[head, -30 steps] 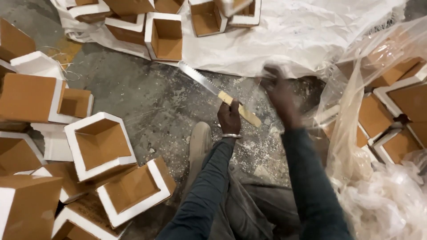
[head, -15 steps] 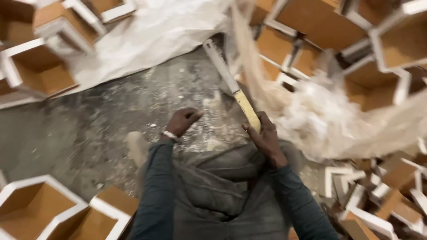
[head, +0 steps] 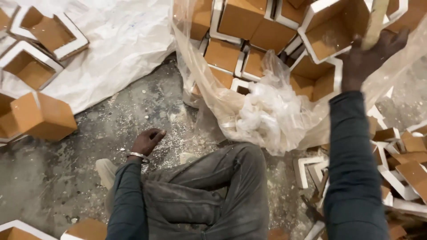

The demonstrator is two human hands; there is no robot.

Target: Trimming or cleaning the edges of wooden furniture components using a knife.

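The concrete floor was dusty and strewn with white crumbs. A white sheet covered its upper left part, bearing open brown boxes with white rims. A clear plastic bag, soft and crumpled, held more such boxes at upper right. The seated person's knee lay between. The right hand was raised over the bag, clenched around the pale handle of a tool; its far end ran out of view. The tool looked stiff, light and narrow, best held at the handle, as here. The left hand rested on the floor, fingers curled loosely, holding nothing.
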